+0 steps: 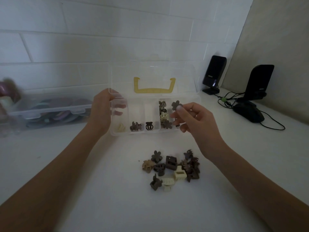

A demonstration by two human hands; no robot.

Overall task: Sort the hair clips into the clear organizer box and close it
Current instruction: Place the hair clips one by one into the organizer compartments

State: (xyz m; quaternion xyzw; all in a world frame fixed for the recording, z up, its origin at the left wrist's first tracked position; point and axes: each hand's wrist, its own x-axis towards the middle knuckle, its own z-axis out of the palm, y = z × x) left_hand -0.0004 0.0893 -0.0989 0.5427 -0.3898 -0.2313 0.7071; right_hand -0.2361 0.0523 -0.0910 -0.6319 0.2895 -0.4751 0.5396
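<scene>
My right hand (195,122) pinches a grey-brown flower clip (176,105) between thumb and forefinger, held above the right end of the clear organizer box (155,114). My left hand (102,111) grips the box's left end, fingers curled inside the leftmost compartment. Lid up, yellow handle (154,86) on it. A few clips lie in the compartments; the fourth is fullest. Loose clip pile (172,169) on the white table (83,164), nearer me than the box. Tiled wall behind; two black speakers (214,74), mouse (249,112), cables at right. Second plastic box (50,111) at left, blurred, contents unclear.
</scene>
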